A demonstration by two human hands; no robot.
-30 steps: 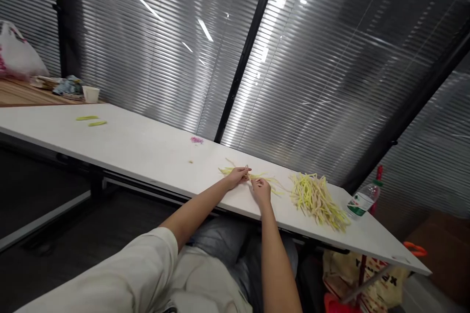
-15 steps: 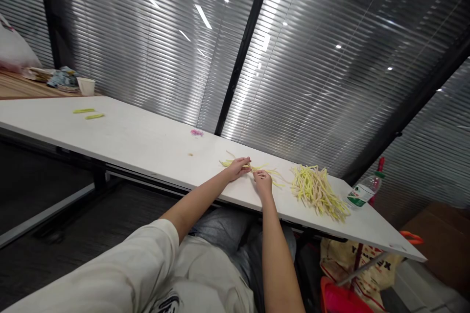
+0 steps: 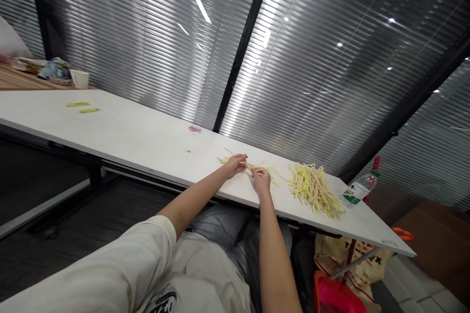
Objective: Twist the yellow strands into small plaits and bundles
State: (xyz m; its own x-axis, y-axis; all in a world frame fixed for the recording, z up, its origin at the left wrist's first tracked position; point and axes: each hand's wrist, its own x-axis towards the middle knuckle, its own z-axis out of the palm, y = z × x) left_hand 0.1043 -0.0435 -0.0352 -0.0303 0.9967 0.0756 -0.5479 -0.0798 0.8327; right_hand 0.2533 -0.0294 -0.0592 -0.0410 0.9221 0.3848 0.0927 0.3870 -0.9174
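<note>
Over the white table (image 3: 147, 142), my left hand (image 3: 237, 164) is closed on pale yellow strands (image 3: 223, 160), whose ends stick out to its left. Close beside it on the right, my right hand (image 3: 261, 177) has its fingers pinched on the same strands, near the left fingertips. More loose yellow strands reach out past my right hand. A large heap of yellow and beige strands (image 3: 314, 190) lies farther right on the table. What exactly is between the fingertips is too small to tell.
A clear bottle with a green cap (image 3: 358, 190) leans by the heap. Two yellow-green strips (image 3: 88, 110) lie far left. Small pink bits (image 3: 194, 129) sit at the back edge. A paper cup (image 3: 80, 79) stands beyond the left end. Bags hang below the right end.
The whole view has shifted slightly, so the table and its objects appear a little up and left. Both hands stay at the strands, with only small finger movement.
</note>
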